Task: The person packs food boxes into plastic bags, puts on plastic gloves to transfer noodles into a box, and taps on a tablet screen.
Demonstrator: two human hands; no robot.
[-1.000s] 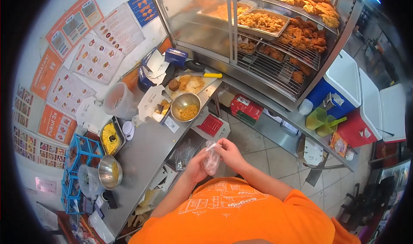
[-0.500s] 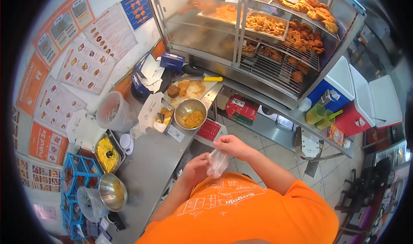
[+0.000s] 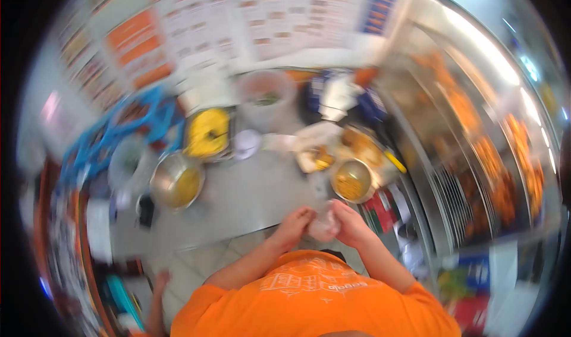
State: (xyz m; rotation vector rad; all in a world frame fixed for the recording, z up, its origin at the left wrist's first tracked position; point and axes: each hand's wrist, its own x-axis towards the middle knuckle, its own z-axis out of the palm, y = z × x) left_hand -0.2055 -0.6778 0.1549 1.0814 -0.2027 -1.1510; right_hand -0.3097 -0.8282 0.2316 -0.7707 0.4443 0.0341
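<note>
A crumpled clear plastic bag (image 3: 323,227) is between my two hands, in front of my orange shirt. My left hand (image 3: 294,226) pinches its left side, and my right hand (image 3: 351,223) closes on its upper right side. Motion blur hides the fine detail of the fingers. Just beyond my hands, on the steel counter (image 3: 247,191), stands a metal bowl (image 3: 370,187) with yellow-orange food in it. Beside the bowl is an open paper box (image 3: 312,136) with food inside. Behind it lies a board (image 3: 375,147) with a fried piece and crumbs.
A yellow-handled knife (image 3: 395,161) lies at the board's right edge. On the left are a tray of yellow food (image 3: 209,132), a second metal bowl (image 3: 189,187) and a blue rack (image 3: 113,129). The warming cabinet (image 3: 428,141) stands right. Another person's arm (image 3: 157,301) shows lower left.
My view and body have turned left, so the counter now lies across in front of me and the cabinet at the right. Both hands still hold the bag. Another person's arm has come into view.
</note>
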